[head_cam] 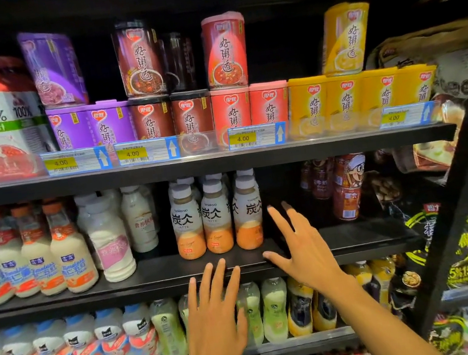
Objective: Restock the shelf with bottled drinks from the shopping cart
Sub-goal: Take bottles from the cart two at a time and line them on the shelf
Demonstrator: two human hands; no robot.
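Observation:
Three latte bottles (216, 216) with grey caps and orange bottoms stand in a row at the front of the middle shelf (156, 274), with more behind them. My left hand (216, 319) is raised in front of the shelf edge just below them, fingers straight and spread, holding nothing. My right hand (303, 246) is spread open just right of the rightmost latte bottle, over a bare gap on the shelf, also empty. The shopping cart is out of view.
White milk-drink bottles (113, 241) and orange-capped bottles (38, 253) fill the middle shelf's left side; dark red bottles (347, 186) stand at its right. Porridge cans (224, 52) sit on the shelf above. Green and yellow bottles (275, 310) line the shelf below. A black upright post (460, 189) bounds the right.

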